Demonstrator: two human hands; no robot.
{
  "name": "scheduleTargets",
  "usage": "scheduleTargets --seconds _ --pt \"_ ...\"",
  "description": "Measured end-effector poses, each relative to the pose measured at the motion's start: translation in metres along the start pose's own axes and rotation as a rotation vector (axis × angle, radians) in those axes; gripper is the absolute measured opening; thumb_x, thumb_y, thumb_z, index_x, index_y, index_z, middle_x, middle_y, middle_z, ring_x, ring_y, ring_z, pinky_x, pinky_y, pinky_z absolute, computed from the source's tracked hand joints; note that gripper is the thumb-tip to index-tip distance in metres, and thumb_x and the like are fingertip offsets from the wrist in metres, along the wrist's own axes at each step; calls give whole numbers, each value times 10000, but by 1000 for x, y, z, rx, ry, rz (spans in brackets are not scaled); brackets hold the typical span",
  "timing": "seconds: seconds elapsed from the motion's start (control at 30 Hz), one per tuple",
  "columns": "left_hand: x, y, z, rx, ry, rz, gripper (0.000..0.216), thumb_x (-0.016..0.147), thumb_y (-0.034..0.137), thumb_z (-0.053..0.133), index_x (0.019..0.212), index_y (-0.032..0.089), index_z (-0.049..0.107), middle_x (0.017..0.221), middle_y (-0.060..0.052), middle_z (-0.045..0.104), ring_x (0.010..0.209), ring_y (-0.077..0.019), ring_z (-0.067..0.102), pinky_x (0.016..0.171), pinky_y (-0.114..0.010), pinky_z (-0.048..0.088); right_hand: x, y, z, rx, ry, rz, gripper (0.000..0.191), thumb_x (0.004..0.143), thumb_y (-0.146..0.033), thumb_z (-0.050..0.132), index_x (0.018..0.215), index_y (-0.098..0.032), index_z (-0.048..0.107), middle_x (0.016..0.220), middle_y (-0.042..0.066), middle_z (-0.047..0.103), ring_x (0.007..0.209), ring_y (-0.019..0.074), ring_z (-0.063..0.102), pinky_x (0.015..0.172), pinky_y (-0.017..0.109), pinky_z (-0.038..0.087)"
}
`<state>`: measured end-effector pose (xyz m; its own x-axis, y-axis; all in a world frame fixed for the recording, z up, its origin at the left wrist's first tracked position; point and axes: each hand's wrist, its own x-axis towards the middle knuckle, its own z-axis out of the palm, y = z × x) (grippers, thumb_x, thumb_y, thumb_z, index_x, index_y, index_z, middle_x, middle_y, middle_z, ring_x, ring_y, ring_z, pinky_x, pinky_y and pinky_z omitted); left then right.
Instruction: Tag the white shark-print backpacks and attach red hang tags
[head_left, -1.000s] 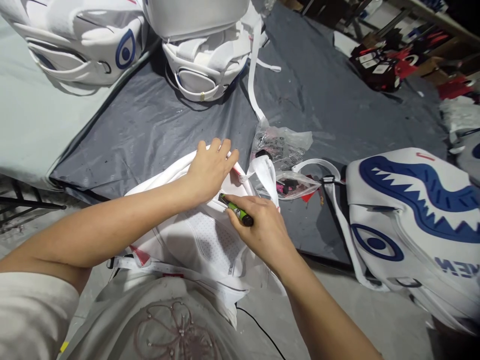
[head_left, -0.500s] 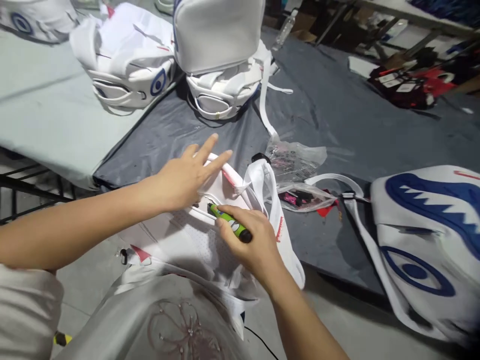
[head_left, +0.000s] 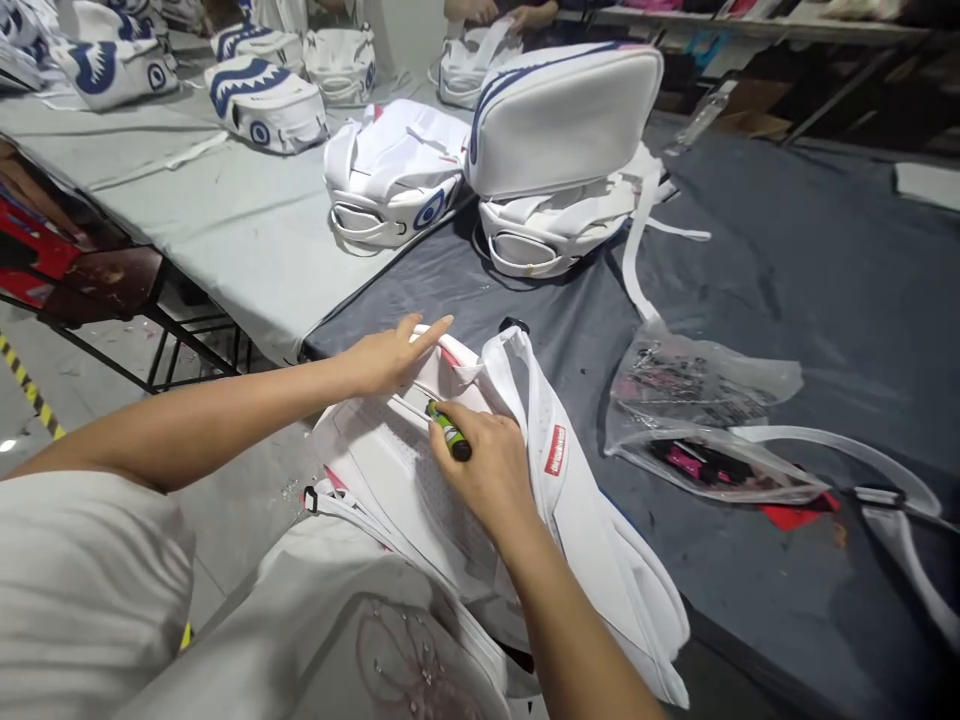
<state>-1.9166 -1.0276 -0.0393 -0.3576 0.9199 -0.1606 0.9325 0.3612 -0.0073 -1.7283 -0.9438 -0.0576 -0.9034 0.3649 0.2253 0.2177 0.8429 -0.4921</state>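
Note:
A white backpack [head_left: 375, 470] stands tilted against the table edge and my lap, its strapped back panel facing up. My left hand [head_left: 394, 360] grips its top rim by the red-trimmed piping, with the index finger stretched along it and the thumb hidden. Just right of that, my right hand [head_left: 487, 455] is closed round a thick green marker [head_left: 450, 432] with a black end. The marker's dark tip points at the back panel below the rim; whether it touches cannot be seen. A red label [head_left: 555, 450] shows on a shoulder strap.
Beyond my hands are white bags [head_left: 401, 180] and a stacked pair [head_left: 562, 125]. Right of them lies a clear plastic bag [head_left: 697, 400] of small dark and pink items, beside a white strap [head_left: 840, 445]. Another person's hands [head_left: 499, 12] work at the back.
My view has turned left and up, so more bags and the other person appear. My left hand's fingers have drawn closer together on the rim. The marker stays in my right hand.

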Motion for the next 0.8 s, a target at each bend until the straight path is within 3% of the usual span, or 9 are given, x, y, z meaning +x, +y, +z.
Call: scheduleTargets --seconds 0.13,0.2,0.27,0.37,0.43,0.5,0.57,0.67,0.8 --pt "1 -5 4 -65 20 8 956 858 198 565 1573 341 -52 1602 -148 235 1231 -263 590 839 -306 521 -1 13 0 78 136 -108 311 967 -272 518 1236 -204 657 921 50 766 799 205 699 796 343 492" --pt "2 -5 7 -90 31 -2 958 854 196 571 1571 360 -44 1619 -126 214 1265 -262 567 862 -308 518 4 17 -1 51 263 -134 335 993 -267 475 1291 -225 622 1029 74 753 913 209 694 857 353 499" --pt "3 -5 9 -102 45 -23 956 855 195 575 1573 355 -36 1631 -121 196 1269 -270 565 880 -326 520 19 18 2 -110 307 -121 349 982 -255 490 1310 -238 609 1191 118 704 1102 258 639 943 414 470" --pt "8 -6 11 -117 46 -53 987 845 210 612 1580 315 -38 1636 -132 191 1245 -283 582 907 -351 523 51 14 13 -365 157 -111 521 889 -223 624 1399 -226 517 1464 160 510 1353 358 431 1009 540 406" --pt "13 -8 13 -132 23 -48 1057 818 248 674 1582 288 -56 1643 -145 165 1250 -301 573 937 -368 519 71 13 24 -441 39 -99 721 810 -183 698 1472 -189 413 1546 188 389 1415 392 324 979 542 426" --pt "19 -8 14 -132 -29 -56 1160 765 281 746 1582 274 -77 1654 -162 107 1272 -336 542 952 -397 519 83 13 33 -468 -4 -64 795 786 -143 691 1503 -150 349 1526 220 390 1400 394 329 939 493 460" --pt "25 -6 16 -104 -79 -89 1231 713 271 792 1583 280 -79 1658 -172 65 1273 -369 524 930 -422 531 87 16 40 -472 -5 -27 751 813 -129 634 1504 -135 340 1421 233 485 1297 373 433 901 459 475" --pt "26 -3 20 -59 -49 -119 1175 731 209 754 1585 288 -50 1625 -181 175 1204 -358 564 874 -415 549 85 20 43 -460 -1 2 703 831 -135 593 1491 -134 350 1258 211 568 1134 341 511 852 446 481" --pt "23 -4 24 -65 21 -77 981 832 172 591 1585 250 -33 1545 -198 304 1113 -290 630 838 -357 536 82 22 41 -450 11 4 710 818 -157 625 1476 -137 361 1222 196 559 1116 338 489 848 437 467"
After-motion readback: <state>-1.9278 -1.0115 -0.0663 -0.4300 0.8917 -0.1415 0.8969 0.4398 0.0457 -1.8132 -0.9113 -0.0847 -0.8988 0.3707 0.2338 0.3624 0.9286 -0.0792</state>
